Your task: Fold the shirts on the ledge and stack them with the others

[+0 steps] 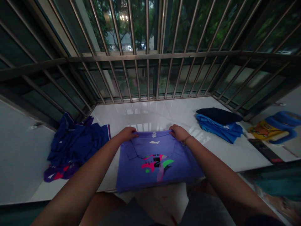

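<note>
With the purple shirt (155, 163) lying flat on the white tabletop (150, 113), I pinch its far edge with my left hand (128, 133) and right hand (178, 132), one at each corner, holding the fold even between the crumpled blue pile (77, 144) and the folded stack (218, 124).

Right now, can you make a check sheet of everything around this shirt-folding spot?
Surface: white glossy ledge, shirts lying on it.
Job's things: purple shirt spread flat, pink and green print facing up, near edge overhanging the ledge.
Clutter: crumpled pile of dark blue shirts at the left; folded stack of blue shirts at the right, a dark one on top; blue and yellow bag farther right.
Hands: left hand and right hand each pinch the purple shirt's far edge.
Cables: nothing seen.
Surroundings: metal window bars around the ledge, trees and lights outside, dim light.
</note>
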Demonstrator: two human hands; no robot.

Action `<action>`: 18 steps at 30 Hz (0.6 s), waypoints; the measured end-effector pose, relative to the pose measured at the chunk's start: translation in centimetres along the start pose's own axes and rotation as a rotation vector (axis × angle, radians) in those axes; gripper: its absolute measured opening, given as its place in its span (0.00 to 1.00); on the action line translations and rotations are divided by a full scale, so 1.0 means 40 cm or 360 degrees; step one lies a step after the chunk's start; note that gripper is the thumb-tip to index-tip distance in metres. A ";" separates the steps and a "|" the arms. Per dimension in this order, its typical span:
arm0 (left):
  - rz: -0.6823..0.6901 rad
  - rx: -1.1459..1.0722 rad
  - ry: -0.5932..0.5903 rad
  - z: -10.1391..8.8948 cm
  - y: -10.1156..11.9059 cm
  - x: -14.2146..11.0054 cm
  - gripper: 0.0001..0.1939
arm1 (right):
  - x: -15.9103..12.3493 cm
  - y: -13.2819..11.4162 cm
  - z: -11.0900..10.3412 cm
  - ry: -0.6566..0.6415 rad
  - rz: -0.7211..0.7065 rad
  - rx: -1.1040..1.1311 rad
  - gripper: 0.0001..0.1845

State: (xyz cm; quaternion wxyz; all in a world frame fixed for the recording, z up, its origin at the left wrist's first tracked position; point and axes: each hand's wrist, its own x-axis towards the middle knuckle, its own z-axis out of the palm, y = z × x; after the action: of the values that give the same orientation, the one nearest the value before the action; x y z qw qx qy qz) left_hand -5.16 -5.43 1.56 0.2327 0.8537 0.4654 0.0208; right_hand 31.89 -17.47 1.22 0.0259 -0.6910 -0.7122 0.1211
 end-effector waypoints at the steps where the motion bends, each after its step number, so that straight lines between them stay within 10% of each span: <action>1: -0.0023 -0.0009 0.0074 -0.016 0.001 0.018 0.09 | 0.019 -0.004 -0.015 0.0060 0.0021 -0.0003 0.11; 6: -0.0059 -0.0038 0.0465 -0.107 0.026 0.056 0.10 | 0.061 -0.036 -0.122 0.0381 0.0019 0.0002 0.15; 10: 0.0042 -0.0025 0.0638 -0.134 0.042 -0.043 0.09 | -0.035 -0.057 -0.161 0.0580 -0.0180 0.0048 0.18; 13: 0.0229 0.0021 0.0617 -0.068 0.035 -0.199 0.08 | -0.180 -0.056 -0.094 0.0667 -0.0468 0.0057 0.17; 18: 0.0388 0.0118 0.0278 0.168 -0.003 -0.469 0.12 | -0.430 -0.068 0.125 0.0474 -0.0706 0.0007 0.19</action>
State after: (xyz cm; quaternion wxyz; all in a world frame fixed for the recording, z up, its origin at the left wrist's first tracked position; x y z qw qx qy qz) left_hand -14.16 -22.99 -1.09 0.1553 0.9069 0.3771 0.1058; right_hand 28.97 -35.23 -0.83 0.1577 -0.5282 -0.8343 0.0109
